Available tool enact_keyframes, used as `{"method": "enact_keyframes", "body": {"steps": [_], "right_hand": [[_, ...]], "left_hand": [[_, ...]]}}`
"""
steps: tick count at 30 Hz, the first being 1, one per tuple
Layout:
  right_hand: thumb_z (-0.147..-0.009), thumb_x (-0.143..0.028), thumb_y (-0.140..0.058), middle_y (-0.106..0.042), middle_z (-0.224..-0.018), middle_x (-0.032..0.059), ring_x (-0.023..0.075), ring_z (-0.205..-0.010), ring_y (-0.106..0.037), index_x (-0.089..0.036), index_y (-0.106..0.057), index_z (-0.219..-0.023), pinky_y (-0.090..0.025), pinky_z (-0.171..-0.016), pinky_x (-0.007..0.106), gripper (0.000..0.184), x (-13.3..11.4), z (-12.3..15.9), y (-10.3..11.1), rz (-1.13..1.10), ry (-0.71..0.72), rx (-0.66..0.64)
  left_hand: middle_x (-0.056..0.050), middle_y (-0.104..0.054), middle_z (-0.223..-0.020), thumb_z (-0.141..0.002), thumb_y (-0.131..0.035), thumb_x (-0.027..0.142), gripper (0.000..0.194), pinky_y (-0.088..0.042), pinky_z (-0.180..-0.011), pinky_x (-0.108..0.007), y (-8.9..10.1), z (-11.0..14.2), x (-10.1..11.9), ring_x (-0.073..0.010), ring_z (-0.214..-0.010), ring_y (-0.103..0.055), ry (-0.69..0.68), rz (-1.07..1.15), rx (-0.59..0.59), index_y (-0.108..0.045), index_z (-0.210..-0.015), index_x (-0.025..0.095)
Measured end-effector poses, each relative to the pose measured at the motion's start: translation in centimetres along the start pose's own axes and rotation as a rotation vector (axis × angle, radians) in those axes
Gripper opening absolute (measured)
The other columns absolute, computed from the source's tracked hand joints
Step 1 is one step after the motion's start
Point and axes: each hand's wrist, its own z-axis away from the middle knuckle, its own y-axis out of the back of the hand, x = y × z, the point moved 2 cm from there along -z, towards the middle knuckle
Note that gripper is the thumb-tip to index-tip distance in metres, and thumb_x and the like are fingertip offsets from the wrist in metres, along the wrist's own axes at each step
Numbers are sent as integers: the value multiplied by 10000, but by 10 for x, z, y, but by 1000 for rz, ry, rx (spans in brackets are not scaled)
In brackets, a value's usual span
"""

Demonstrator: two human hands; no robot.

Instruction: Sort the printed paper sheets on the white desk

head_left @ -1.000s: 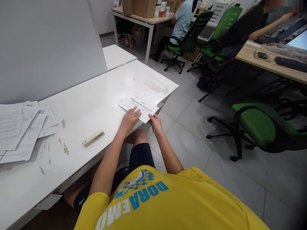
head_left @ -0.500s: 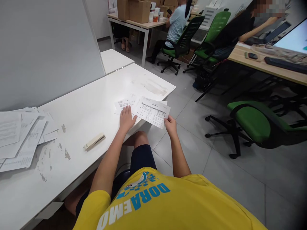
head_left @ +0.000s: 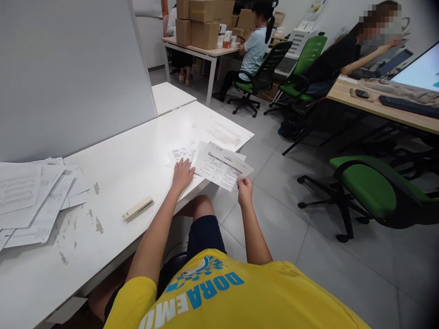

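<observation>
The person in a yellow T-shirt with blue and white lettering (head_left: 219, 297) sits at a long white counter with worn patches (head_left: 116, 164). The right hand (head_left: 244, 189) pinches the lower right corner of a white rectangular paper sheet printed with dark text (head_left: 222, 167), thumb and fingers closed on it. That sheet lies slanted across the counter's front edge, its right part out over the floor, and another white sheet shows from behind its upper edge. The left hand (head_left: 183, 175) lies palm down, its fingers slightly spread, on a printed white paper (head_left: 179, 154) at the left of the pinched sheet.

Nearer the person's left, a slim cream stapler (head_left: 138, 209) lies alone near the front edge. Farther left, a loose, fanned pile of white printed papers (head_left: 37, 192) rests before a tall grey partition panel (head_left: 75, 73). A green-seated office chair with black arms (head_left: 366, 187) stands on the grey tiled floor (head_left: 274, 219) to the right.
</observation>
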Motion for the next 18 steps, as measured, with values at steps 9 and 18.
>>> {"method": "enact_keyframes", "body": {"steps": [9, 18], "right_hand": [[-629, -390, -697, -708, -843, 25, 166, -793, -617, -175, -652, -865, -488, -739, 298, 322, 2, 1, -16, -33, -13, -23], [-655, -358, -686, -736, -1002, 56, 183, -905, -661, -175, -697, -966, -522, -807, 317, 361, 3, 4, -26, -69, -38, -69]], "left_hand": [[-87, -668, -1023, -909, -459, 299, 155, -479, -919, -385, 11, 7, -7, -227, -1032, -596, 88, 214, 127, -588, -894, 214], [5, -615, -794, -892, -514, 308, 176, -451, -746, -276, 18, 14, -9, -150, -790, -574, 167, 392, 194, -484, -742, 220]]}}
